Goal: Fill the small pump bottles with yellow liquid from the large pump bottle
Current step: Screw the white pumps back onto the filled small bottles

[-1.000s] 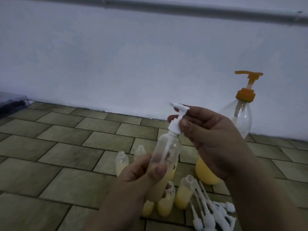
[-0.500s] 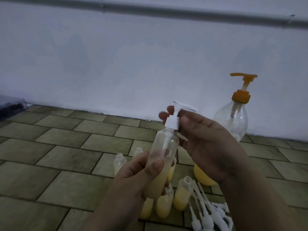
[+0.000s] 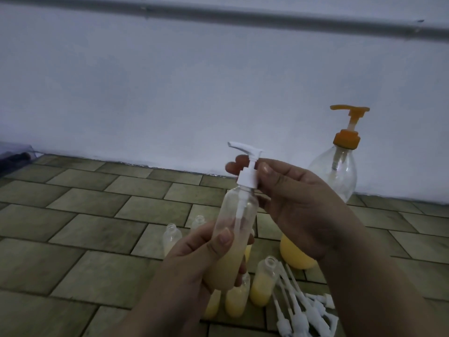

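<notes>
My left hand (image 3: 196,261) grips a small clear bottle (image 3: 233,229) about half full of yellow liquid and holds it up, tilted a little to the right. A white pump top (image 3: 246,166) sits in its neck, spout to the left. My right hand (image 3: 298,205) pinches the pump's collar with thumb and fingertips. Behind my right hand the large pump bottle (image 3: 337,176), with its orange pump (image 3: 347,130), stands on the floor with yellow liquid low in it. Several open small bottles (image 3: 263,285) with yellow liquid stand below my hands.
Several loose white pump tops (image 3: 303,314) with long tubes lie on the tiled floor (image 3: 97,215) at the lower right. A white wall (image 3: 170,93) rises behind, with a grey pipe (image 3: 243,17) along it. A dark object (image 3: 14,156) lies at the far left.
The pump's spout has turned from pointing right to pointing left while my right hand kept hold of the collar. The held bottle stays at about the same height.
</notes>
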### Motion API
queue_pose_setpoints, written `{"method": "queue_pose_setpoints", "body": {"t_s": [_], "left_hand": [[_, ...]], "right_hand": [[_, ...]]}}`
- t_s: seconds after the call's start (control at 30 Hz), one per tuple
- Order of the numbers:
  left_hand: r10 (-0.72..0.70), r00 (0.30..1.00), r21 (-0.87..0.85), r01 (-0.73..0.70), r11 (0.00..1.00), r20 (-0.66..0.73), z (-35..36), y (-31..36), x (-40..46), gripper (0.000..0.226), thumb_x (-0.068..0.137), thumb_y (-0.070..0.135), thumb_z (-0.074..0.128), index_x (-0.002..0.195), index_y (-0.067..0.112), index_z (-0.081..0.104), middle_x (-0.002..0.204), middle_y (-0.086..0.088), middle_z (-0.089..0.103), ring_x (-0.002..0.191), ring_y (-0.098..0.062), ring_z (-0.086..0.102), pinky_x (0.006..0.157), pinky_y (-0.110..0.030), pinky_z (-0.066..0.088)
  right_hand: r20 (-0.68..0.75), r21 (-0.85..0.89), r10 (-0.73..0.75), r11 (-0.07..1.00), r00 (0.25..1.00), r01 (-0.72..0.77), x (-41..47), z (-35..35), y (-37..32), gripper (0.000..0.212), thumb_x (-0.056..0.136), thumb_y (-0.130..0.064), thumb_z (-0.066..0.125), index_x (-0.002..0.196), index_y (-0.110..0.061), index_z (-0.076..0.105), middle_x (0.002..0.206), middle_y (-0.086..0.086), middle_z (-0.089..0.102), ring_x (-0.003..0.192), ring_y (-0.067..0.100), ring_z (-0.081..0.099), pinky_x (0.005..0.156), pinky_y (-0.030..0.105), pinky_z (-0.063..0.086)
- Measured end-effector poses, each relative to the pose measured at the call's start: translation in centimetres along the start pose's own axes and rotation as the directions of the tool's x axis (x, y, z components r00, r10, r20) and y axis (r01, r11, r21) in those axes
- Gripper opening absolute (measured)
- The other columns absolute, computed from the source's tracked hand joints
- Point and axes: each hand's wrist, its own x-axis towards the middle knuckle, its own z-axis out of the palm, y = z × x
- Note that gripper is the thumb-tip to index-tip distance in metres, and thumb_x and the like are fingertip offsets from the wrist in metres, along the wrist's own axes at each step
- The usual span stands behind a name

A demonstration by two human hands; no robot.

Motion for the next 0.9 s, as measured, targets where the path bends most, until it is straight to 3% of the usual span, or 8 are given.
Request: {"method": "queue_pose_setpoints", "body": {"t_s": [0.13, 0.23, 0.33, 0.4, 0.63, 0.7, 0.8, 0.9], "left_hand": [[0.011, 1.000, 0.051, -0.009, 0.999, -0.023, 0.2, 0.0, 0.1, 0.064, 0.034, 0.044, 0.091, 0.087, 0.012, 0.076, 0.084, -0.014, 0.071, 0.060, -0.023, 0.060, 0.053, -0.030, 0.049], [0.072, 0.995, 0.251, -0.053, 0.966, -0.071, 0.5, 0.3, 0.2, 0.045, 0.047, 0.043, 0.078, 0.089, 0.027, 0.076, 0.073, 0.000, 0.069, 0.064, -0.013, 0.063, 0.056, -0.022, 0.049], [0.102, 0.991, 0.348, -0.066, 0.935, -0.086, 0.1, 0.6, 0.3, 0.031, 0.055, 0.042, 0.075, 0.087, 0.040, 0.074, 0.076, 0.006, 0.072, 0.067, -0.006, 0.065, 0.061, -0.023, 0.050], [0.090, 0.992, 0.351, -0.055, 0.935, -0.084, 0.0, 0.7, 0.4, 0.028, 0.059, 0.042, 0.071, 0.087, 0.039, 0.074, 0.079, 0.005, 0.072, 0.067, -0.008, 0.065, 0.063, -0.027, 0.049], [0.330, 0.944, 0.624, -0.253, 0.739, -0.008, 0.2, 1.2, 0.9, 0.025, 0.072, 0.047, 0.060, 0.096, 0.042, 0.067, 0.077, 0.004, 0.067, 0.065, -0.010, 0.060, 0.057, -0.017, 0.048], [0.362, 0.932, 0.641, -0.275, 0.716, -0.004, 0.0, 1.5, 1.2, 0.021, 0.075, 0.044, 0.065, 0.095, 0.037, 0.067, 0.075, 0.007, 0.065, 0.062, -0.006, 0.058, 0.053, -0.013, 0.046], [0.361, 0.928, 0.619, -0.230, 0.751, -0.092, -1.0, 1.9, 1.3, 0.035, 0.065, 0.045, 0.067, 0.098, 0.034, 0.063, 0.084, 0.013, 0.068, 0.070, -0.003, 0.063, 0.055, -0.013, 0.049], [0.403, 0.878, 0.593, -0.186, 0.784, -0.258, -4.0, 2.5, 0.8, 0.041, 0.065, 0.040, 0.063, 0.106, 0.034, 0.060, 0.095, 0.016, 0.070, 0.078, 0.002, 0.066, 0.062, -0.019, 0.047]], "right_hand": [[-0.075, 0.027, -0.015, 0.999, 0.997, 0.017, 0.0, 0.1, 0.2, 0.024, 0.051, -0.018, 0.075, 0.074, -0.012, 0.076, 0.082, 0.004, 0.072, 0.081, 0.017, 0.069, 0.071, 0.026, 0.055], [-0.234, -0.096, -0.039, 0.995, 0.972, 0.017, 0.0, 0.1, 0.9, 0.037, 0.042, -0.028, 0.082, 0.071, -0.015, 0.064, 0.077, 0.008, 0.059, 0.073, 0.018, 0.059, 0.070, 0.028, 0.050], [-0.213, -0.163, 0.024, 0.985, 0.977, -0.060, -0.3, -0.4, 0.4, 0.036, 0.056, -0.042, 0.071, 0.081, -0.016, 0.070, 0.088, 0.004, 0.071, 0.086, 0.018, 0.066, 0.078, 0.030, 0.049], [-0.119, -0.091, 0.065, 0.993, 0.991, -0.077, -0.4, -0.4, -0.1, 0.033, 0.068, -0.032, 0.064, 0.095, -0.015, 0.072, 0.101, 0.003, 0.073, 0.101, 0.021, 0.066, 0.088, 0.037, 0.048], [-0.219, -0.134, -0.111, 0.988, 0.969, 0.082, -0.4, 1.4, 0.4, 0.038, 0.058, -0.026, 0.066, 0.093, -0.012, 0.073, 0.087, 0.005, 0.075, 0.078, 0.006, 0.069, 0.065, 0.013, 0.052], [-0.232, -0.267, -0.150, 0.960, 0.961, 0.085, -0.5, 1.6, 0.2, 0.048, 0.056, -0.033, 0.069, 0.101, -0.014, 0.072, 0.092, 0.002, 0.075, 0.086, 0.007, 0.069, 0.071, 0.015, 0.053], [-0.172, -0.458, -0.130, 0.888, 0.976, 0.037, -1.5, 0.7, -1.1, 0.071, 0.045, -0.050, 0.070, 0.114, -0.033, 0.065, 0.106, -0.012, 0.070, 0.100, 0.003, 0.063, 0.081, 0.023, 0.050], [-0.258, -0.479, -0.194, 0.876, 0.947, 0.049, -3.7, -2.5, -2.1, 0.062, 0.048, -0.044, 0.069, 0.110, -0.040, 0.064, 0.109, -0.020, 0.068, 0.096, -0.005, 0.063, 0.074, 0.019, 0.045]]}}
